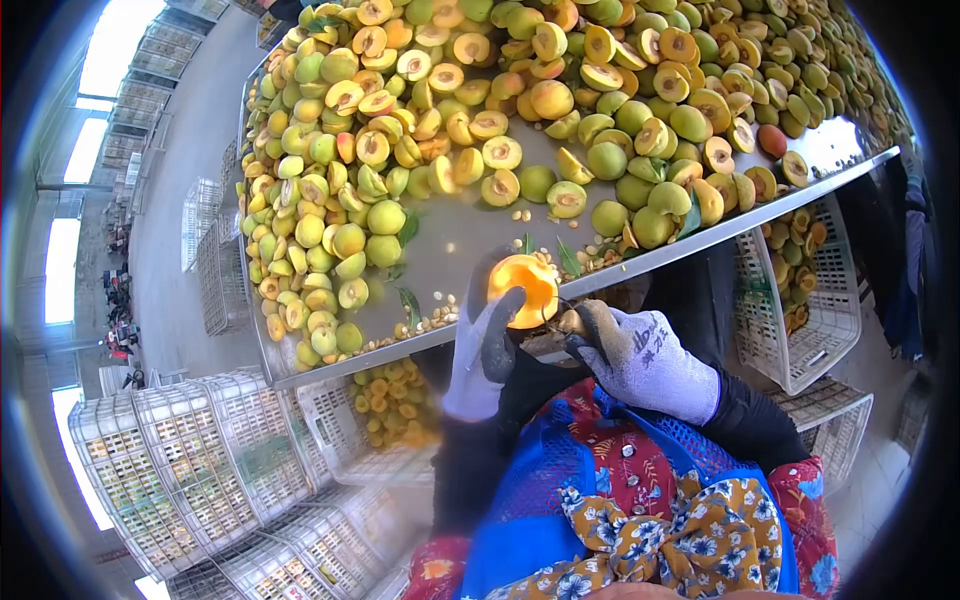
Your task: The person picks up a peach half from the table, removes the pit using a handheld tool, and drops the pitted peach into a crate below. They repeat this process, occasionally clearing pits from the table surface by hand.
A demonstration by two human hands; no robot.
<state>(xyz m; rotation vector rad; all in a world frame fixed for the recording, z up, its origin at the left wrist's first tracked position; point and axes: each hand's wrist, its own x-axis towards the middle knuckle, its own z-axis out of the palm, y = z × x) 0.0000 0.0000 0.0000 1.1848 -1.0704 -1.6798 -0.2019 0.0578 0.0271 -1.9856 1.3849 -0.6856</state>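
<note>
My left hand (478, 350), in a pale purple glove with dark fingertips, is closed around a peach half (526, 285). Its hollowed orange inside faces up. My right hand (650, 362), gloved alike, grips a pitting tool with a rounded wooden handle end (572, 322). The tool's thin dark tip reaches the lower right rim of the peach half; its exact shape is hard to make out. Both hands are just over the near edge of the metal table (460, 245). Pale pits (432, 322) and some green leaves (568, 258) lie beside them.
Whole and halved peaches (380, 150) are heaped across the table, bounded by a raised metal rim (700, 240). Below it stand a crate with peach halves (340, 420) at left and another crate (825, 320) at right. Stacked white crates (200, 430) fill the lower left.
</note>
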